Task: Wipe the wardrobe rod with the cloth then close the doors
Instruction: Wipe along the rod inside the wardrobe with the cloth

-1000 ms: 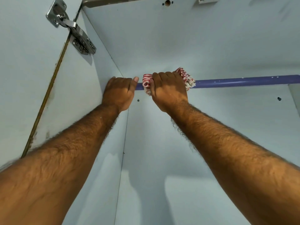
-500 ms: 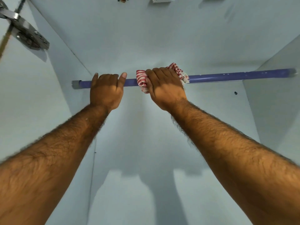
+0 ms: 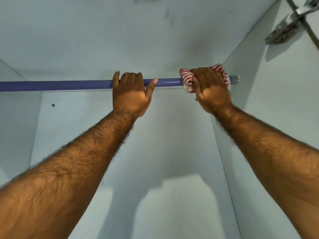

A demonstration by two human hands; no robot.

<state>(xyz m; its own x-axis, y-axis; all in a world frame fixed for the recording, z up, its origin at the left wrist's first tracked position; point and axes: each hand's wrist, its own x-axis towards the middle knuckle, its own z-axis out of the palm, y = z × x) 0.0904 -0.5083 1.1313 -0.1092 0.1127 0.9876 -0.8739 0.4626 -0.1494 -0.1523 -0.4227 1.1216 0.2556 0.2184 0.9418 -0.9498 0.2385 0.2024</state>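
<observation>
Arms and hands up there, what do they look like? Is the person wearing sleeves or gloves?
No sleeves or gloves. Both forearms are bare and hairy all the way to the picture's edge. The left hand and the right hand are bare too, with short nails. No watch, bracelet or ring shows on the parts in view.

My right hand (image 3: pixel 211 91) has slid the striped cloth (image 3: pixel 188 81) along the purple rod (image 3: pixel 57 85) from near its left end to its right end, beside the right side wall (image 3: pixel 279 104). My left hand (image 3: pixel 132 95) has followed rightward to mid-rod. A right-side hinge (image 3: pixel 286 30) has come into view overhead.
</observation>
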